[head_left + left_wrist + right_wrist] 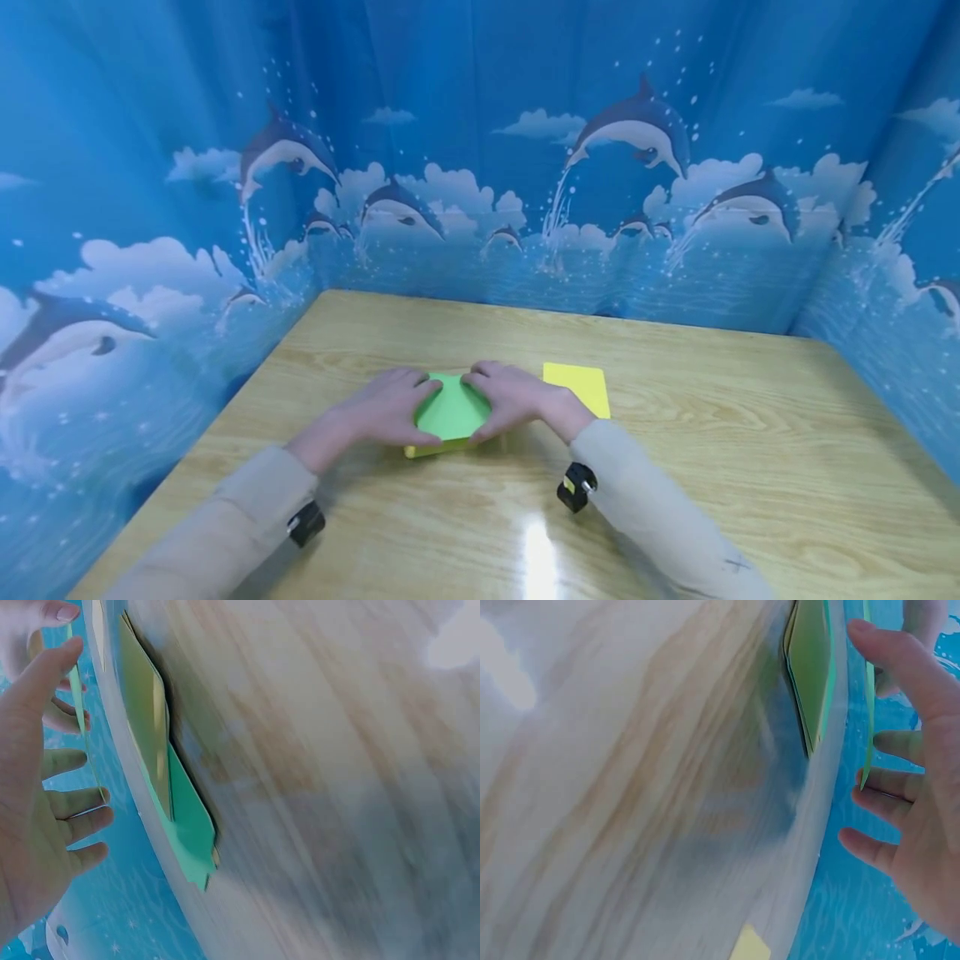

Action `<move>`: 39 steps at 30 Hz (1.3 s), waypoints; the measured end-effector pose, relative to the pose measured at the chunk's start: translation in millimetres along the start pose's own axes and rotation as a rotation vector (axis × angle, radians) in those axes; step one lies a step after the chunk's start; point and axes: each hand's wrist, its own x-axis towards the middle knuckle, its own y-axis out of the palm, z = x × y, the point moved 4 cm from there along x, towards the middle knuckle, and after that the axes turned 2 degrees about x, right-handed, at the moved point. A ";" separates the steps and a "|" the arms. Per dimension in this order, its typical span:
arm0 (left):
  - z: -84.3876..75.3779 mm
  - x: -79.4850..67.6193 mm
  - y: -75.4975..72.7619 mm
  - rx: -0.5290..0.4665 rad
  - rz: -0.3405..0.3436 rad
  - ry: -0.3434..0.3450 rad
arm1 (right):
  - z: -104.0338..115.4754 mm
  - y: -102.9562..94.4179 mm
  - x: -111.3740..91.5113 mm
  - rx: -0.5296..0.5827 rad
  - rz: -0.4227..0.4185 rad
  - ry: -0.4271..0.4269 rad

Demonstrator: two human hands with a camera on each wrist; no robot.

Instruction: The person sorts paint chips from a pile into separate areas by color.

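Between them, my two hands hold a green sheet (453, 408) by its left and right sides. The left hand (390, 407) has its thumb at the near edge and its fingers at the far side; the right hand (517, 398) mirrors it. Seen edge-on in the left wrist view, the sheet (78, 697) is thin and raised off the table. Below it lies a loose stack of yellow and green sheets (191, 825), partly fanned, whose yellow edge (438, 448) shows under the green sheet in the head view.
A yellow sheet (581, 385) with rounded corners lies flat on the wooden table (712, 450), just beyond the right wrist. Blue curtains (480, 100) with dolphins hang along the back and sides. Small black cameras (577, 487) sit under both wrists.
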 end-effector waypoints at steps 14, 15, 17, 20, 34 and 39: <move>-40.7 40.5 -2.4 0.084 -0.076 0.185 | -26.9 -8.4 -56.4 -0.037 -0.045 0.057; -44.4 42.8 -2.6 0.086 -0.083 0.199 | -28.4 -8.9 -61.1 -0.040 -0.049 0.061; -51.8 47.5 -2.9 0.090 -0.095 0.222 | -31.7 -9.6 -70.4 -0.048 -0.053 0.069; -62.4 55.2 -2.6 0.104 -0.089 0.239 | -36.1 -10.4 -84.1 -0.037 -0.061 0.080; -102.4 85.5 6.5 0.142 -0.021 0.317 | -49.2 -1.5 -132.7 -0.035 -0.086 0.135; -115.9 95.1 7.8 0.182 -0.018 0.358 | -52.8 2.0 -148.6 -0.038 -0.090 0.173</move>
